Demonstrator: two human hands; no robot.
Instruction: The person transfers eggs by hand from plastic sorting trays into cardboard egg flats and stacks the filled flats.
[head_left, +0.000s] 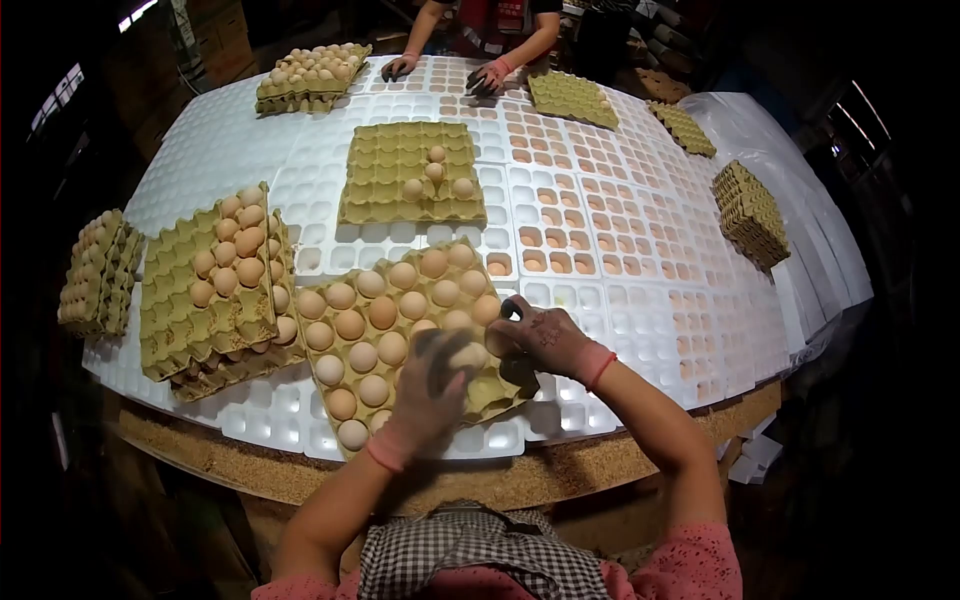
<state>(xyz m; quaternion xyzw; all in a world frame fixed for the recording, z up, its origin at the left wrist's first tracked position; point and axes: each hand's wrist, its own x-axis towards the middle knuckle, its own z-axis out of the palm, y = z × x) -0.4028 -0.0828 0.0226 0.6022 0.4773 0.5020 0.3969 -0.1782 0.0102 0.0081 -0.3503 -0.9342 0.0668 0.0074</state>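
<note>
A pulp egg tray [392, 283] lies tilted in front of me, filled with pale and brown eggs [383, 312] except for bare cups near its front right corner. My left hand [428, 390], in a dark-fingered glove, is over the tray's front half, smeared by motion. Close to its fingertips is a pale egg [466, 356]; whether it is gripped I cannot tell. At the tray's right edge, my gloved right hand [553, 342] has its fingers curled down beside a brown egg [486, 310]. What lies within those fingers is mostly hidden.
White plastic trays [560, 296] cover the table, many cups on the right holding eggs. A pulp tray [400, 170] with several eggs lies ahead. Stacked egg trays [205, 290] stand left; empty tray stacks [750, 215] stand right. Across the table are another person's gloved hands [487, 77].
</note>
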